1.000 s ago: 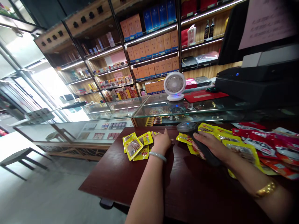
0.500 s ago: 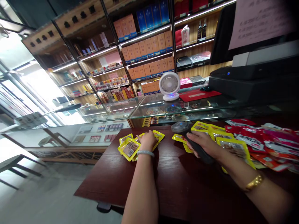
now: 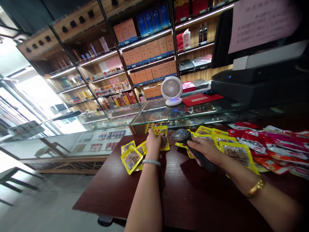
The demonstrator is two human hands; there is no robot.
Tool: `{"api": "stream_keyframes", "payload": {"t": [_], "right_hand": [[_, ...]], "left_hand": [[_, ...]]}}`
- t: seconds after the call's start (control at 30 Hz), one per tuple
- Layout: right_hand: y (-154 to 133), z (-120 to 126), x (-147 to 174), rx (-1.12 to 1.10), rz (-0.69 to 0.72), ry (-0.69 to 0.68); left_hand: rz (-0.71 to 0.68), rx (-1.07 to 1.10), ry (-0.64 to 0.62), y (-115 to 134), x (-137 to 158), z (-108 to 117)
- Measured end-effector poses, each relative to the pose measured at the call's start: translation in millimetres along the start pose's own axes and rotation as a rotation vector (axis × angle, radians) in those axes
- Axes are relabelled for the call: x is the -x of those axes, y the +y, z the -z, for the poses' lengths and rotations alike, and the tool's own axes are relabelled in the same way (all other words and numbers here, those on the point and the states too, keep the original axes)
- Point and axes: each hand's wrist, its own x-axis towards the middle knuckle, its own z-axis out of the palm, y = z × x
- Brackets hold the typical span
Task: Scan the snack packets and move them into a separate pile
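Note:
My left hand (image 3: 154,141), with a pale bracelet at the wrist, is closed on the edge of a yellow snack packet (image 3: 164,143), tilted up off the table. Left of it lies a loose pile of similar yellow packets (image 3: 131,158) with brown contents behind clear windows. In my right hand (image 3: 206,149) is a black handheld barcode scanner (image 3: 201,159), its head pointing left toward the packet. More yellow packets (image 3: 236,153) lie behind and beside my right hand, some partly covered by it.
Red and pink snack bags (image 3: 256,140) are heaped at the right of the dark wooden table (image 3: 178,193). Beyond its far edge stands a glass counter (image 3: 149,112) with a white fan (image 3: 172,90). A black monitor (image 3: 220,38) rises at the right, and a stool (image 3: 14,175) stands on the left.
My left hand has raised the yellow packet from lying low to a more upright tilt. The top packet of the left pile has turned slightly. My right hand still holds the scanner.

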Motion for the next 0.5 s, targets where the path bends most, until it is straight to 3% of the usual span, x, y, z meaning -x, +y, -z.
{"api": "stream_keyframes", "payload": {"t": [0.17, 0.33, 0.5], "right_hand": [[2, -1, 1, 0.033, -0.014, -0.073], [3, -5, 3, 0.057, -0.024, -0.123], [6, -5, 2, 0.078, -0.014, -0.116]], "left_hand": [[0.114, 0.453, 0.107, -5, -8, -16], [0.186, 0.886, -0.038, 7, -1, -30], [0.155, 1.019, -0.101, 20, 8, -31]]}}
